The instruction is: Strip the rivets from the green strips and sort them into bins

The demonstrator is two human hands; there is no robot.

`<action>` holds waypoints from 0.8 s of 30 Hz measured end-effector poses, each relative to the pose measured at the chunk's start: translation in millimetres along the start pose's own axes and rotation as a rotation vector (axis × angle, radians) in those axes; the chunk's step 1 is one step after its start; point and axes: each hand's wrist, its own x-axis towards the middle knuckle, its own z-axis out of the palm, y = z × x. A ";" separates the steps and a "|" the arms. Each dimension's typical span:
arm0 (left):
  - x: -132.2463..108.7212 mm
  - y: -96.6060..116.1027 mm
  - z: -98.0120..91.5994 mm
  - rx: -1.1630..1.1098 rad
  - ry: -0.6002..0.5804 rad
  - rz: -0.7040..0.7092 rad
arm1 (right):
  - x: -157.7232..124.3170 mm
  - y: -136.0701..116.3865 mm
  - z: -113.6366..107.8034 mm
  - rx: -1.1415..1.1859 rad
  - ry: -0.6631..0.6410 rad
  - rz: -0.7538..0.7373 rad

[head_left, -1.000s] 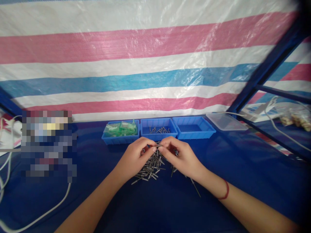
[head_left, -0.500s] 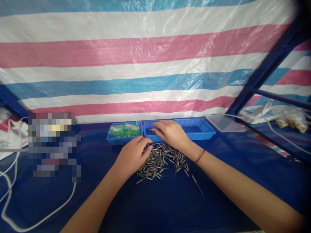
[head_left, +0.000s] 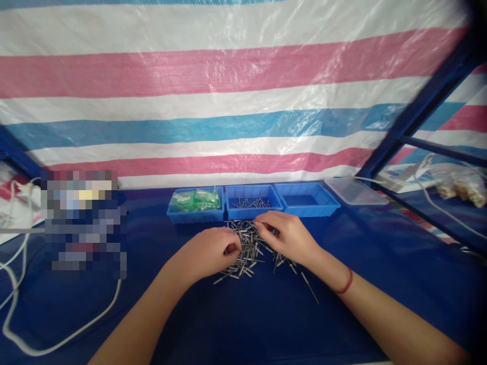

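Observation:
A loose pile of metal blind rivets (head_left: 248, 248) lies on the blue table. Over the pile's left side, my left hand (head_left: 213, 250) has its fingers curled to the thumb, hiding whatever is between them. My right hand (head_left: 291, 235) is at the pile's upper right, thumb and fingertips pinched together among the rivets. What that pinch holds is too small to tell. Just behind the pile is the middle blue bin (head_left: 233, 210), with several rivets inside. One single rivet (head_left: 310, 288) lies apart at the front right.
The left blue bin (head_left: 178, 217) holds green plastic packets (head_left: 198, 199). On the right stands another blue bin (head_left: 323, 210), beside a clear plastic lid (head_left: 357, 192). A white cable (head_left: 76, 344) curves across the table's left. Striped sheeting (head_left: 213, 116) hangs behind, with a blue frame post (head_left: 414, 111) at right.
My right hand has come back from over the middle bin to the pile, uncovering the rivets in that bin. My left hand has moved slightly nearer me, its fingers more curled.

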 end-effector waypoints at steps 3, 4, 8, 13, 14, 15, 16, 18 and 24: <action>1.0 -0.7 3.6 -0.010 -0.021 0.022 | -0.3 -1.2 -1.0 0.054 0.009 0.016; 1.2 -0.8 4.1 -0.012 -0.033 0.030 | -0.2 -2.0 -1.8 0.066 0.007 0.019; 1.7 -0.7 6.1 0.002 -0.063 0.051 | -1.2 -4.9 -4.0 0.066 -0.038 -0.002; 3.2 1.0 8.9 0.100 -0.016 -0.031 | -3.4 -7.7 -4.6 0.064 -0.055 -0.057; 3.6 1.8 9.1 0.116 -0.012 -0.040 | -3.5 -8.5 -4.8 0.066 -0.057 -0.063; 4.0 2.6 9.3 0.125 -0.010 -0.045 | -3.5 -9.5 -5.1 0.066 -0.058 -0.066; 4.4 3.6 9.3 0.129 -0.010 -0.049 | -3.5 -10.4 -5.5 0.065 -0.060 -0.068; 4.7 5.5 9.3 0.138 -0.016 -0.056 | -3.5 -12.2 -6.2 0.061 -0.070 -0.073; 4.0 4.9 5.2 0.175 0.009 -0.102 | -4.6 -13.2 -5.6 0.056 -0.107 -0.071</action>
